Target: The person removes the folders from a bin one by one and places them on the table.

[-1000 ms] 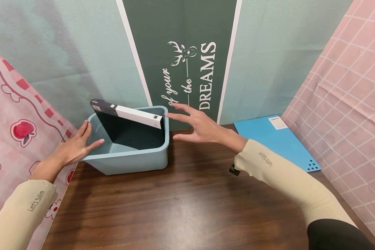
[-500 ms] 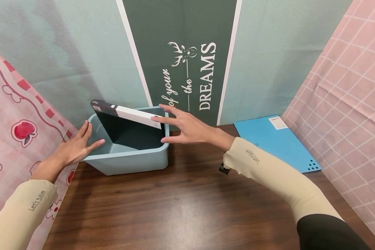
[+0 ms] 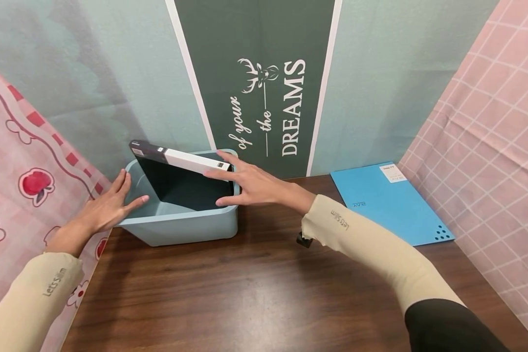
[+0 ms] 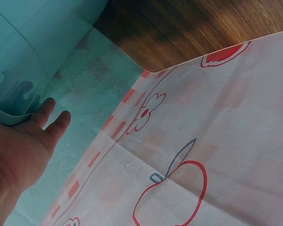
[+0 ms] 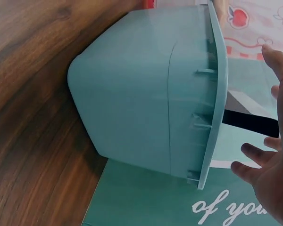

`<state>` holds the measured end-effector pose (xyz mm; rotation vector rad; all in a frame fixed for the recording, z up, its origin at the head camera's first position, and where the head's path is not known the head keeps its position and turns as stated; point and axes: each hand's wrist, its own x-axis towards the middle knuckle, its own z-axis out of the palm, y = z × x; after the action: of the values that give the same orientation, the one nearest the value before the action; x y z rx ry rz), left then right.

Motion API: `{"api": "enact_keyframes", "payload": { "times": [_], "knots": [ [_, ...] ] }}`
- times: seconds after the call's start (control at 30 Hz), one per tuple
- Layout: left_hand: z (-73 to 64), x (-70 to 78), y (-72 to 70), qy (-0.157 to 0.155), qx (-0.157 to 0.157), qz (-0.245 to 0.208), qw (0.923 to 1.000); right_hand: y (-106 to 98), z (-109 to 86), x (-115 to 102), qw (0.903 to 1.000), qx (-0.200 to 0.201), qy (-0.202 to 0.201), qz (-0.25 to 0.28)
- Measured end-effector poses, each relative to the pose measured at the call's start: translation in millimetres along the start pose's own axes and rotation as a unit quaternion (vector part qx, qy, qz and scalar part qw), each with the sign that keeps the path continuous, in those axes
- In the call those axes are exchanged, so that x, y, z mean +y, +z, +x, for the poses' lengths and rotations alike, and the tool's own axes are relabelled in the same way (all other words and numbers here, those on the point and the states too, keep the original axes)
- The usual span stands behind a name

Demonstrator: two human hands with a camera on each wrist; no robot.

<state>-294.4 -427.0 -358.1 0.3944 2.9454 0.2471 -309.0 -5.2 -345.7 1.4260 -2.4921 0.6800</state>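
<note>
A grey-blue plastic bin (image 3: 180, 231) stands on the table at the back left. Inside it leans a black ring binder or file folder (image 3: 182, 188), its dark and white spine facing up and its left end higher. My left hand (image 3: 105, 209) rests on the bin's left rim, thumb over the inside; the left wrist view shows straight fingertips (image 4: 59, 125) outside the wall. Over the bin's right end, my right hand (image 3: 257, 186) has its fingers spread around the binder's right end. The right wrist view shows these fingers (image 5: 245, 172) apart; whether any touches the binder I cannot tell.
A flat blue folder (image 3: 387, 205) with a white label lies at the table's right rear. The brown wooden table (image 3: 246, 293) is bordered by a pink patterned cloth (image 3: 26, 146) on the left, a printed backdrop at the rear and a pink grid cloth (image 3: 488, 161) on the right.
My right hand has moved left from beside the bin to over its right end and the binder's end. The left hand, bin and binder look still.
</note>
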Motion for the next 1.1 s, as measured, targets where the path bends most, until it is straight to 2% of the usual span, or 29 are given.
{"api": "enact_keyframes", "payload": {
  "times": [0.5, 0.63, 0.87, 1.1],
  "knots": [
    [0.4, -1.3, 1.1, 0.001, 0.006, -0.008, 1.0000, 13, 10.9, 2, 0.9986, 0.018, 0.023, 0.043],
    [0.4, -0.3, 0.4, 0.001, 0.006, -0.010, 0.9999, 18, 13.5, 6, 0.9984, 0.035, 0.016, 0.041],
    [1.0, 0.1, -0.5, 0.000, 0.008, -0.013, 0.9999, 26, 19.3, 14, 0.9967, 0.075, -0.020, 0.024],
    [0.6, -0.6, -0.2, -0.003, 0.010, -0.015, 0.9998, 30, 24.7, 15, 0.9966, 0.080, -0.006, 0.018]
  ]
}}
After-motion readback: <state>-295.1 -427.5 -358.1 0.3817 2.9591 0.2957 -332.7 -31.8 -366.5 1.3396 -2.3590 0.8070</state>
